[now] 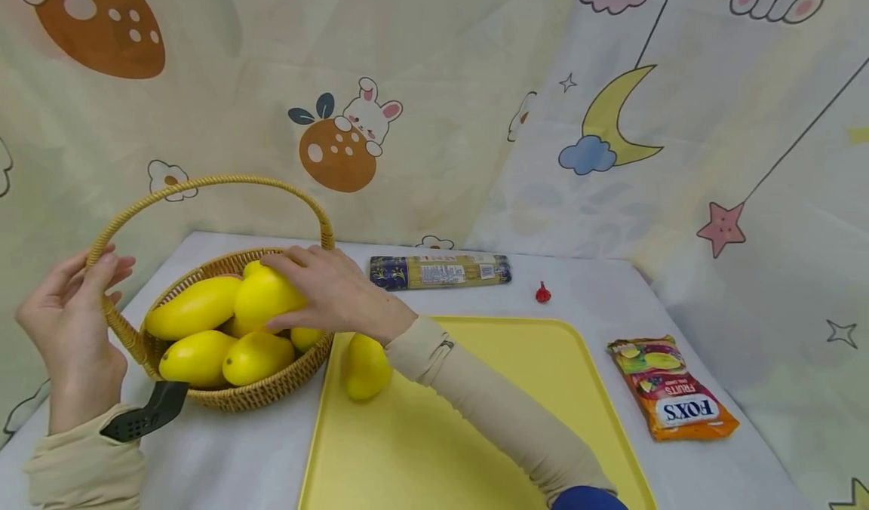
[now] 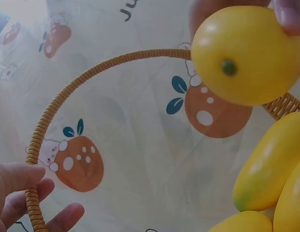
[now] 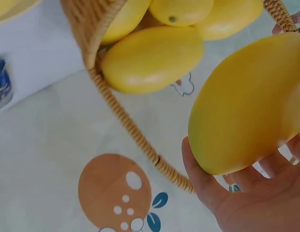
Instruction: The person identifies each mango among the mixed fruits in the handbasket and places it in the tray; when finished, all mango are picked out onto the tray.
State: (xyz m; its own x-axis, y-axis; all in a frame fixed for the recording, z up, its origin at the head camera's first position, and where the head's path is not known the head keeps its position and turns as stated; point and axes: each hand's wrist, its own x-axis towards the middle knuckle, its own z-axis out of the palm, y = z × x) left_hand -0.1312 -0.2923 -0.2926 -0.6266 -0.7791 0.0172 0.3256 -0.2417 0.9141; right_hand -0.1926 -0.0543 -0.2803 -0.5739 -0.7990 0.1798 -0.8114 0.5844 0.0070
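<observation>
A wicker basket (image 1: pixel 261 395) full of yellow mangoes (image 1: pixel 197 359) stands at the left of the table. My left hand (image 1: pixel 76 329) holds the left side of its arched handle (image 1: pixel 210 180) between thumb and fingers. Over the basket, my right hand (image 1: pixel 342 293) grips one mango (image 1: pixel 266 299), thumb on one side and fingers on the other. Seen from the left wrist, that mango (image 2: pixel 247 58) shows a green stem spot and is apart from the mangoes below. The right wrist view shows the same mango (image 3: pixel 247 106) with the fingers curled along it.
On the yellow tray (image 1: pixel 468 450) beside the basket lies another mango (image 1: pixel 366 368), close to my right forearm. A pack of dry noodles (image 1: pixel 441 271) lies behind the tray, with a small red item (image 1: pixel 542 293) to its right. An orange Fox's candy bag (image 1: pixel 672 389) lies farther right.
</observation>
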